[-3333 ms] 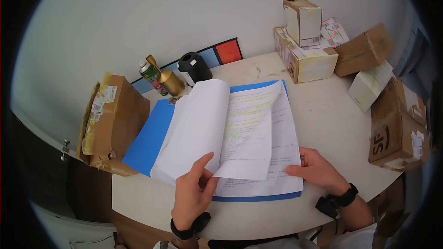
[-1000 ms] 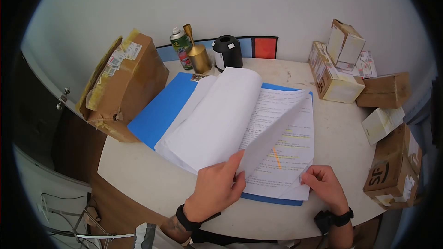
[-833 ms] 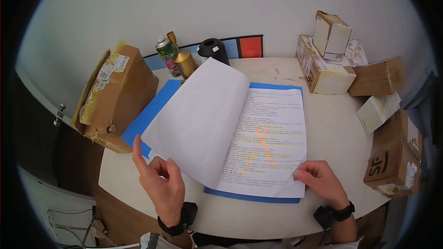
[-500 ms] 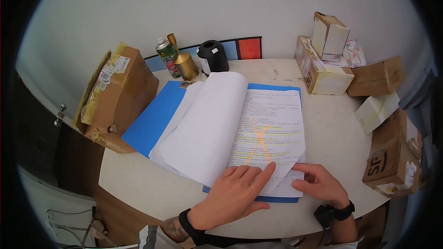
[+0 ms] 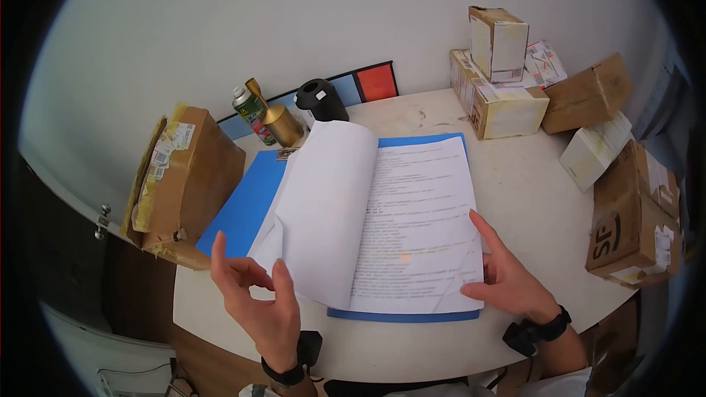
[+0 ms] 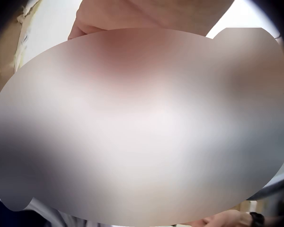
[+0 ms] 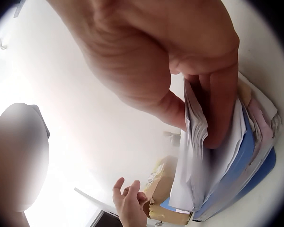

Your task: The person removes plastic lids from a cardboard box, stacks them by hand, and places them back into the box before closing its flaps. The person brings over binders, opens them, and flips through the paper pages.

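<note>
A blue folder (image 5: 246,195) lies spread on the white table with a thick stack of printed sheets (image 5: 419,206) in it. Several turned sheets (image 5: 323,206) bow over to the left, blank side up, with one folded corner near the left hand. My left hand (image 5: 261,305) is raised just left of their lower edge, thumb and index finger apart, holding nothing. At the stack's right edge, my right hand (image 5: 515,279) grips sheets, thumb on the top page. In the right wrist view its fingers reach behind a bundle of pages (image 7: 196,127). The left wrist view is mostly blurred.
A large taped carton (image 5: 195,187) stands left of the folder. Behind are a spray can (image 5: 254,114), a brass-coloured vessel (image 5: 282,125) and a black canister (image 5: 321,101). Several cardboard boxes (image 5: 507,106) are piled along the right side, including an SF carton (image 5: 625,220).
The sheet with the orange cross has gone over to the left, and another printed page shows. My left hand has moved left off the page. The right hand stays at the stack's right edge.
</note>
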`<action>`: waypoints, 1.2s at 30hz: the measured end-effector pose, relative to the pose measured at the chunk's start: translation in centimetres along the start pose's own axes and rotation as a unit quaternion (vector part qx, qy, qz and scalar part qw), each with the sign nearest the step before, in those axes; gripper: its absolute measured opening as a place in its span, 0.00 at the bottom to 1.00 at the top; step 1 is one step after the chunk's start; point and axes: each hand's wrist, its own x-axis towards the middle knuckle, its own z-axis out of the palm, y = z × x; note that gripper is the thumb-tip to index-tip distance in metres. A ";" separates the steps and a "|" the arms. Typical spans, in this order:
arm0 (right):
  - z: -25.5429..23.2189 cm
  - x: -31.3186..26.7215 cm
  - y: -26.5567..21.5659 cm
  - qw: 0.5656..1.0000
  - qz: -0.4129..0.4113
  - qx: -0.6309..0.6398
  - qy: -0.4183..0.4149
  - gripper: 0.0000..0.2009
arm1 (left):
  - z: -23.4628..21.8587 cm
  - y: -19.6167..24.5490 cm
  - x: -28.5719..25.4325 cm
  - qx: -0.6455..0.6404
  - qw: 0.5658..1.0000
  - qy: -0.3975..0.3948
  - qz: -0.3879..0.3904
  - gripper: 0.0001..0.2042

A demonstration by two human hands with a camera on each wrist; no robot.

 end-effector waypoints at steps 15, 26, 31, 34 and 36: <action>1.2 0.7 0.8 0.995 -0.015 0.061 0.076 0.52 | 1.5 0.2 -1.1 -0.013 0.953 -0.303 -0.018 0.25; 1.0 0.9 1.0 0.995 -0.041 0.084 0.042 0.52 | 1.3 2.9 -1.3 -0.092 0.912 -0.376 0.133 0.24; 1.7 1.2 1.0 0.992 -0.070 0.067 0.087 0.53 | 3.2 3.5 -3.4 -0.084 0.854 -0.475 0.192 0.27; 1.8 1.3 1.0 0.991 -0.068 0.043 0.108 0.53 | 3.2 1.7 -2.9 -0.073 0.864 -0.477 0.144 0.24; 1.6 1.2 0.9 0.991 -0.066 0.076 0.091 0.53 | 2.9 0.4 -2.3 -0.070 0.920 -0.380 0.071 0.23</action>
